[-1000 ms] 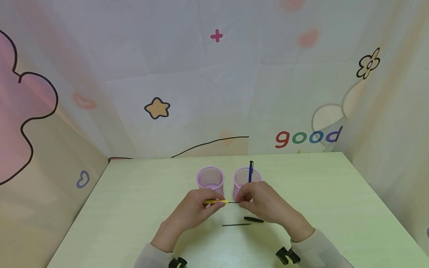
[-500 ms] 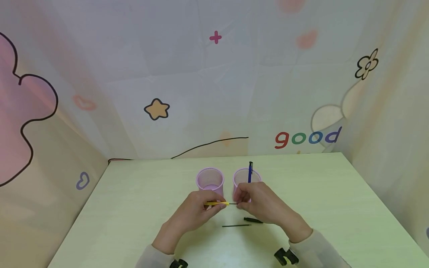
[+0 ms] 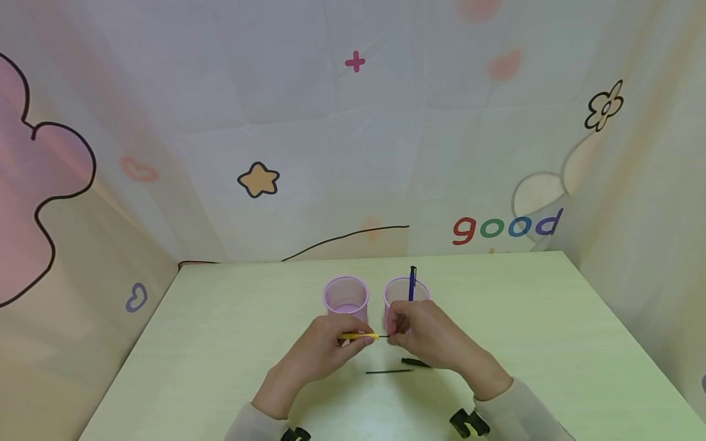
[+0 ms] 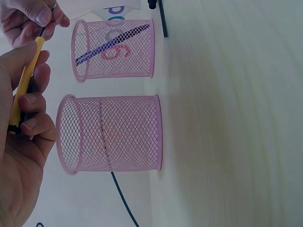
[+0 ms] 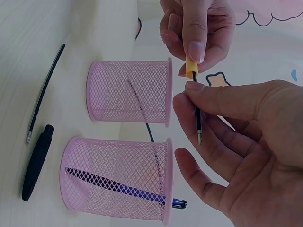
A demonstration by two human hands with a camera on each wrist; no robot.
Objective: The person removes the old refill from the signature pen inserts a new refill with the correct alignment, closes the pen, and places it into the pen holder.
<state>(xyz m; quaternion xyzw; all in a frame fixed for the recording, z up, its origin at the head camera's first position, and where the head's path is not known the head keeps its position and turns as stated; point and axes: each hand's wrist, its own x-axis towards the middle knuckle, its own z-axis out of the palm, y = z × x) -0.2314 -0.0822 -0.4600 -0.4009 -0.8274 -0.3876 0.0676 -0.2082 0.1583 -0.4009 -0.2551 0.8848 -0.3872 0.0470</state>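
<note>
My left hand (image 3: 325, 346) holds a yellow pen barrel (image 4: 26, 80) level, its open end facing right. Between thumb and fingers, my right hand (image 3: 436, 334) pinches a thin black pen refill (image 5: 197, 116). The refill's back end is inside the barrel's mouth, and its silver tip points away from the barrel. Below the hands, on the table, lie a second black refill (image 3: 388, 372) with a silver tip and a black tapered pen part (image 5: 38, 163).
Two pink mesh pen cups stand just behind the hands. The left cup (image 3: 345, 294) shows nothing inside; the right cup (image 5: 94, 184) holds a blue pen (image 3: 412, 285). A printed curtain (image 3: 331, 153) hangs behind the pale table (image 3: 220, 318).
The hands have drawn slightly closer together. The refill has slid further into the yellow barrel, so less of it shows between them.
</note>
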